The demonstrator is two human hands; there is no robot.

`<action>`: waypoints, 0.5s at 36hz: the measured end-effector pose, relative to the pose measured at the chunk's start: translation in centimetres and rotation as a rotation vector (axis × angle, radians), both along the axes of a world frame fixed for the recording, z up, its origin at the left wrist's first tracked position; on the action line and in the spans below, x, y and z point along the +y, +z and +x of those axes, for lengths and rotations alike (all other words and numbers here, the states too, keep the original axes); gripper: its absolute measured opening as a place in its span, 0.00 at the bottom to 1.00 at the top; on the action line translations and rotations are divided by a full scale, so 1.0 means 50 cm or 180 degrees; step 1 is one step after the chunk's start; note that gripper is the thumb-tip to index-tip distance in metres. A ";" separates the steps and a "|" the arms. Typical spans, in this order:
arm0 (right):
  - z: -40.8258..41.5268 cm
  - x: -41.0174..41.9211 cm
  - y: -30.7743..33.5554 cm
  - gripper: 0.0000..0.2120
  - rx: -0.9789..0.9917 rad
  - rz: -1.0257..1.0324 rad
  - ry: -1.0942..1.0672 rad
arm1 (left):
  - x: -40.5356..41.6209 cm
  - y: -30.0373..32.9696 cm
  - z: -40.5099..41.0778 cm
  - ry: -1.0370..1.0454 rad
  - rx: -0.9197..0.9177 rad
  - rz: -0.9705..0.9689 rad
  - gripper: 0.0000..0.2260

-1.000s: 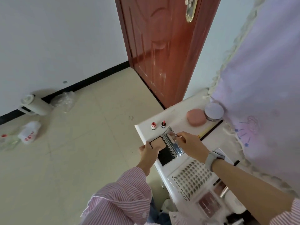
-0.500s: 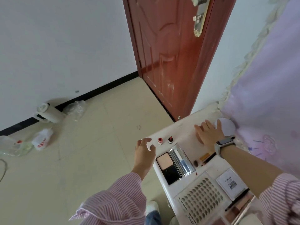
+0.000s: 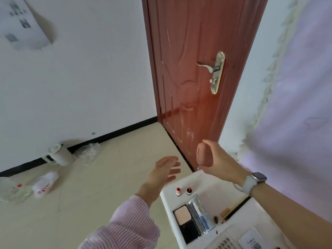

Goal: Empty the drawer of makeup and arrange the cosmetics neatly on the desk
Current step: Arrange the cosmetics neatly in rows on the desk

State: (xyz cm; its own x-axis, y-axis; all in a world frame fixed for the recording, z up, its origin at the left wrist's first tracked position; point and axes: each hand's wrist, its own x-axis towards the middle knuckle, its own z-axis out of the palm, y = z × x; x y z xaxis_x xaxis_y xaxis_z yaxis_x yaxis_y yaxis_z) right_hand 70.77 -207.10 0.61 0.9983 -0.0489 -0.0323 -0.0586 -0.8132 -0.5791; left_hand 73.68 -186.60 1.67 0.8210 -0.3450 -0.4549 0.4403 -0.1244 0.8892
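Observation:
My right hand (image 3: 218,159) grips a round pink puff (image 3: 204,155) and holds it on edge, raised above the far corner of the white desk (image 3: 168,203). My left hand (image 3: 164,172) hovers with fingers spread, left of the puff and off the desk's edge, holding nothing. On the desk lie an open powder compact with its mirror (image 3: 193,219), two small red-topped bottles (image 3: 183,191), a yellow-ended pencil (image 3: 229,213) and a small dark cap (image 3: 215,219). The drawer is out of view.
A red-brown door (image 3: 194,72) with a brass handle stands right behind the desk. A lilac curtain (image 3: 296,105) hangs along the right. A white card (image 3: 250,240) lies at the desk's near end. Bags and a white jug (image 3: 57,156) lie on the tiled floor at left.
My right hand took the pink puff off the desk and lifted it. My left hand let go of the compact, then rose away from the desk edge. The camera tilted upward.

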 end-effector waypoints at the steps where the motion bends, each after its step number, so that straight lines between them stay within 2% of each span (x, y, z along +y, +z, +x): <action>1: 0.000 0.011 0.043 0.40 -0.0159 0.0143 0.0057 | -0.004 0.028 0.000 0.0001 -0.0010 -0.0207 0.08; 5: -0.017 0.050 0.205 0.41 -0.0493 0.0385 0.0368 | -0.012 0.153 -0.014 -0.0387 -0.0218 -0.0929 0.14; 8: -0.041 0.073 0.293 0.40 -0.0665 0.0401 0.0596 | -0.005 0.237 -0.032 -0.0769 -0.0512 -0.1159 0.16; 15: -0.085 0.108 0.390 0.41 -0.0988 0.0035 0.1118 | 0.038 0.320 -0.057 -0.0876 -0.1021 -0.1510 0.23; 18: -0.091 0.120 0.414 0.39 -0.0902 -0.0082 0.1334 | 0.051 0.330 -0.070 -0.0741 -0.1193 -0.1691 0.19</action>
State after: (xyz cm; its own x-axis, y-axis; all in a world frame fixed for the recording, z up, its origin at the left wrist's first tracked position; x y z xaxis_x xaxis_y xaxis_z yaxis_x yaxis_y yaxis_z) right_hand 66.24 -201.08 21.31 0.9016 0.3607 0.2385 0.4325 -0.7474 -0.5043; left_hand 70.20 -184.07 18.16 0.7673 -0.6291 0.1247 0.1061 0.3163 0.9427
